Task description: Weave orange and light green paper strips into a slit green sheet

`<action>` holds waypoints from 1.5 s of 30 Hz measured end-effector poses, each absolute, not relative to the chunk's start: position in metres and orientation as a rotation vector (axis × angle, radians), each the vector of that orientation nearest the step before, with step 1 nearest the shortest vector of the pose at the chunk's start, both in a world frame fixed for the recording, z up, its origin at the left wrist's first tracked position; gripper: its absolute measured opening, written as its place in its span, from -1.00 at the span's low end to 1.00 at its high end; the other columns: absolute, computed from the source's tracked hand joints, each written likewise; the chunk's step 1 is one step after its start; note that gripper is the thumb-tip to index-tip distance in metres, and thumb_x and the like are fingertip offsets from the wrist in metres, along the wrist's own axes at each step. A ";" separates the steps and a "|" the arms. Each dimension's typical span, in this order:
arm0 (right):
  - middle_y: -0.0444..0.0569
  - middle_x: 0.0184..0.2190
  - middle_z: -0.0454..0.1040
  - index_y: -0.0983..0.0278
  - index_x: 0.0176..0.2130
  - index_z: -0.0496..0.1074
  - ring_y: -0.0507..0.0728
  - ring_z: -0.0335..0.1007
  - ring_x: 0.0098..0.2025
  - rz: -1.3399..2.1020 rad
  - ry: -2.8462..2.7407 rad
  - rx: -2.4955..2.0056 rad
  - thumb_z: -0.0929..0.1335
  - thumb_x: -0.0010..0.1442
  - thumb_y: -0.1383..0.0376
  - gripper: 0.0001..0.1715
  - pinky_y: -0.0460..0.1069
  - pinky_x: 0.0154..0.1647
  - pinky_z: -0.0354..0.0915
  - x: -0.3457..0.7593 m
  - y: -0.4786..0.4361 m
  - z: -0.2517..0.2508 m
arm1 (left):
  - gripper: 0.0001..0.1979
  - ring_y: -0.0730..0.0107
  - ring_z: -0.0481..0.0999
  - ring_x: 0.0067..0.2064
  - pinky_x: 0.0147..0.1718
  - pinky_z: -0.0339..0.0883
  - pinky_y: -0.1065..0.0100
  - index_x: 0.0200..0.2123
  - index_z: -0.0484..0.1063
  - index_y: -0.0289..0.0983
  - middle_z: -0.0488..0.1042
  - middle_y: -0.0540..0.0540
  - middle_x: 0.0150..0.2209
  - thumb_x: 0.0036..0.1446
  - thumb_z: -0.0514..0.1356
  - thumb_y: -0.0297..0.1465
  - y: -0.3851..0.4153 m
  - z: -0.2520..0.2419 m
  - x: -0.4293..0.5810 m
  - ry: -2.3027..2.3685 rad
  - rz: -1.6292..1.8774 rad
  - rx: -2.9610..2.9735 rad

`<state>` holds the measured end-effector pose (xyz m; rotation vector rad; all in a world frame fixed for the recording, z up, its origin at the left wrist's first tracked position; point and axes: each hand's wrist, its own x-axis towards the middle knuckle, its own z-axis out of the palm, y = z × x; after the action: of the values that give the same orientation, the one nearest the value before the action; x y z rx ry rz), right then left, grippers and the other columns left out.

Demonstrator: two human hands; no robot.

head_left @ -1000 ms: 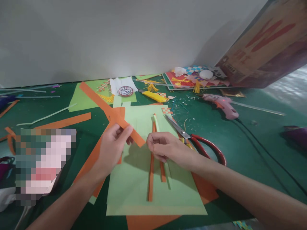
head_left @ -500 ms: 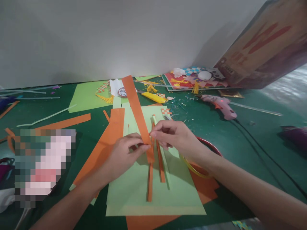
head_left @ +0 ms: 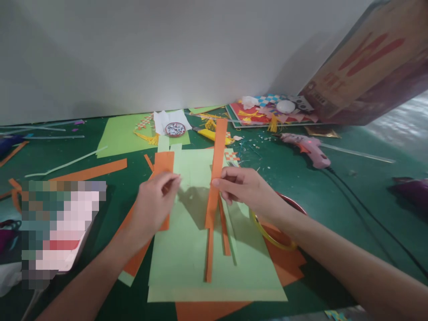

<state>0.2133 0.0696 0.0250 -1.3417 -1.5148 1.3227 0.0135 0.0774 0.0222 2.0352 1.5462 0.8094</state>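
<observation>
In the head view my right hand (head_left: 245, 185) pinches a wide orange paper strip (head_left: 219, 147) by its right edge. The strip stands nearly upright over pale green paper sheets (head_left: 187, 263). My left hand (head_left: 157, 196) is apart from it to the left, thumb and fingertips pressed together; whatever may be between them is hidden. Beneath that hand lies orange paper (head_left: 164, 162). A narrow orange strip (head_left: 209, 258), a shorter orange strip (head_left: 225, 240) and a thin pale green strip (head_left: 233, 245) rest on the green sheets below my right hand.
A pink glue gun (head_left: 309, 149) with a black cord lies at the right. A yellow craft knife (head_left: 210, 135) and a round patterned piece (head_left: 175, 129) are at the back. A yellow and red ring (head_left: 279, 240) lies under my right forearm. A phone (head_left: 67, 232), partly pixelated, is at the left.
My left hand has let go of the orange strip and moved left. The strip, still in my right hand, has swung from leaning left to leaning slightly right.
</observation>
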 end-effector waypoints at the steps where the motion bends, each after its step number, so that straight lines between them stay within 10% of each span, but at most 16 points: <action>1: -0.20 -0.72 0.27 0.29 -0.57 0.27 -0.07 0.11 -0.64 1.334 -1.504 -1.350 0.32 0.12 0.14 -0.66 -0.11 -0.60 0.03 0.213 0.070 0.025 | -0.78 0.32 0.44 -0.34 -0.31 0.27 0.33 -0.35 0.43 -0.25 0.50 -0.08 -0.35 0.20 0.03 -0.32 0.081 0.022 0.009 1.625 0.837 2.127; 8: -0.15 -0.68 0.31 0.29 -0.63 0.23 -0.08 0.12 -0.66 1.433 -1.615 -1.415 0.26 0.17 0.13 -0.56 -0.11 -0.59 0.06 0.211 0.067 0.028 | -0.75 0.13 0.38 -0.04 -0.10 0.27 0.21 -0.12 0.37 -0.28 0.45 -0.17 -0.14 0.14 0.01 -0.46 0.092 0.015 -0.003 1.752 0.647 2.450; 15: -0.22 -0.72 -0.01 0.29 -0.68 0.04 -0.05 -0.20 -0.62 0.826 -2.083 -1.537 0.24 0.20 0.22 -0.50 -0.07 -0.60 -0.17 0.203 0.063 0.019 | -0.70 0.07 0.38 -0.05 -0.10 0.30 0.15 -0.07 0.38 -0.35 0.45 -0.22 -0.12 0.13 0.08 -0.39 0.087 0.009 0.006 1.758 0.433 2.619; 29: -0.07 -0.58 0.42 0.28 -0.52 0.44 0.03 0.22 -0.55 0.529 -2.447 -1.755 0.18 0.28 0.19 -0.55 -0.05 -0.55 -0.14 0.197 0.059 0.020 | -0.71 0.18 0.50 -0.16 -0.34 0.35 0.30 -0.09 0.38 -0.30 0.46 -0.13 -0.09 0.10 0.04 -0.52 0.082 0.020 0.009 1.885 0.384 2.491; 45: -0.11 -0.60 0.39 0.28 -0.56 0.37 -0.01 0.14 -0.58 0.479 -2.469 -1.705 0.20 0.23 0.27 -0.62 -0.06 -0.56 -0.18 0.199 0.059 0.015 | -0.72 0.20 0.50 -0.13 -0.29 0.37 0.29 -0.22 0.46 -0.31 0.52 -0.12 -0.14 0.14 -0.03 -0.53 0.083 0.019 0.004 1.795 0.530 2.529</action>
<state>0.1988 0.0594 0.0149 -1.7054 -2.4686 0.4793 0.0041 0.0825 0.0189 2.5286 1.7948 0.5296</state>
